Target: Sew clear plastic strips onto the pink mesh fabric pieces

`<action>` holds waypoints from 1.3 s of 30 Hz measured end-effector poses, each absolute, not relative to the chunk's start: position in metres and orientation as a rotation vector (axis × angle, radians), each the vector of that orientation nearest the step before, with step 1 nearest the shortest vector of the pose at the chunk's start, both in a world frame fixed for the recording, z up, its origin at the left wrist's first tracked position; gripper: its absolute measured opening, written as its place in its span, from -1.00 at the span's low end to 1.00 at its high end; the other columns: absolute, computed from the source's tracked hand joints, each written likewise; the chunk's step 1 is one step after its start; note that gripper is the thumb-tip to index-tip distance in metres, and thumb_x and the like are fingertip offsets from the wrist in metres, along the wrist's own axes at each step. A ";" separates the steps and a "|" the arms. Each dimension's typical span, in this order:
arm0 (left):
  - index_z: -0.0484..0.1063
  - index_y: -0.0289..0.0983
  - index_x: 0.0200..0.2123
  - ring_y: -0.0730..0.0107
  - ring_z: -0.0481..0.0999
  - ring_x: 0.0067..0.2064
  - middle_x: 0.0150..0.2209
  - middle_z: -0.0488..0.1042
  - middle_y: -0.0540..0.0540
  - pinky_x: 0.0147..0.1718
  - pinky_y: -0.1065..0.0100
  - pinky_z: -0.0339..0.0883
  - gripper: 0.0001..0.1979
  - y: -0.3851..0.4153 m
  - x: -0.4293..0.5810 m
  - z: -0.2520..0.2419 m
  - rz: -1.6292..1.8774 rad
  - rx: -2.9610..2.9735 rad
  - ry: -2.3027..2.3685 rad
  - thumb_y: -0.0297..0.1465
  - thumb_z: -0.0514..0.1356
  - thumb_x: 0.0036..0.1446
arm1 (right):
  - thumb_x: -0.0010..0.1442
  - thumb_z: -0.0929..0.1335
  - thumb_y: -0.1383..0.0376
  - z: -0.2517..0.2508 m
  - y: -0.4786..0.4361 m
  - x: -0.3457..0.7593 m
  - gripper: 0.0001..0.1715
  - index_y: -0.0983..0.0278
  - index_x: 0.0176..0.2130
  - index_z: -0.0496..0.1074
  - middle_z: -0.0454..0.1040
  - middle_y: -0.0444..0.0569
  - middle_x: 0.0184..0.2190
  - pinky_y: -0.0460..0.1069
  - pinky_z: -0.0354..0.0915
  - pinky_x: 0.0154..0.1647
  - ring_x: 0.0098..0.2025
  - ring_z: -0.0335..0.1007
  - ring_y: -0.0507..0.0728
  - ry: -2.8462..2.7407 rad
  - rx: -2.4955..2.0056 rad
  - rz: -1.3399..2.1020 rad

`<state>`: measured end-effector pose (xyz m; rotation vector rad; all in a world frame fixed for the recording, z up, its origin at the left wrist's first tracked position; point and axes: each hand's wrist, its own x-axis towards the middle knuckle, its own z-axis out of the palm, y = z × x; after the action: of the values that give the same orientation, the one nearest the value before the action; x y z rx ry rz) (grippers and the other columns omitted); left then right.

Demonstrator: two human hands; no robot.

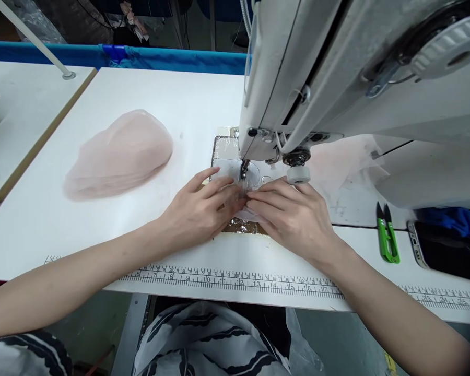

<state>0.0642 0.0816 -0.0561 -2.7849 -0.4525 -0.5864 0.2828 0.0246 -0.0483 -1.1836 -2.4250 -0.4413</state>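
Observation:
A small piece of pale sheer fabric lies in front of the presser foot of a white sewing machine. My left hand is on its left side, thumb and fingertips closed on the fabric while the index finger reaches out over the machine plate. From the right, my right hand pinches the same piece between bent fingers. Both sets of fingertips nearly meet just below the foot, and they hide much of the fabric.
A stack of pale pink sheer fabric pieces rests on the white table at left. More sheer pink fabric is under the machine arm. Green thread snips and a phone lie at right. A printed ruler strip runs along the front edge.

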 end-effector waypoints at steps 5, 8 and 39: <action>0.52 -0.29 -0.01 0.13 0.53 0.11 0.01 0.58 -0.16 0.15 -0.01 0.36 -0.77 0.075 0.063 -0.055 -0.546 -2.784 -0.441 -0.43 0.16 0.31 | 0.26 0.36 0.42 -0.047 0.024 0.281 -0.84 0.25 -0.31 0.56 0.66 -0.19 -0.24 0.02 0.22 -0.11 -0.16 0.52 0.07 -2.412 -1.151 -0.470; 0.52 -0.29 0.00 0.13 0.55 0.09 0.00 0.58 -0.17 0.16 -0.04 0.34 -0.76 0.076 0.063 -0.056 -0.564 -2.803 -0.451 -0.45 0.16 0.30 | 0.26 0.36 0.44 -0.048 0.025 0.282 -0.84 0.26 -0.29 0.56 0.66 -0.19 -0.25 0.03 0.23 -0.11 -0.15 0.52 0.06 -2.413 -1.155 -0.471; 0.53 -0.24 -0.03 0.22 0.58 0.04 -0.01 0.59 -0.12 0.28 -0.13 0.19 -0.73 0.094 0.064 -0.064 -0.678 -2.870 -0.543 -0.50 0.08 0.32 | 0.33 0.33 0.37 -0.055 0.037 0.288 -0.79 0.27 -0.21 0.59 0.65 -0.16 -0.16 0.06 0.31 -0.13 -0.25 0.50 0.11 -2.408 -1.210 -0.482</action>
<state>0.0638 0.0938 -0.0643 -2.8695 -0.5434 -0.6783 0.2884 0.0375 -0.0554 -1.2096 -2.4080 -0.4819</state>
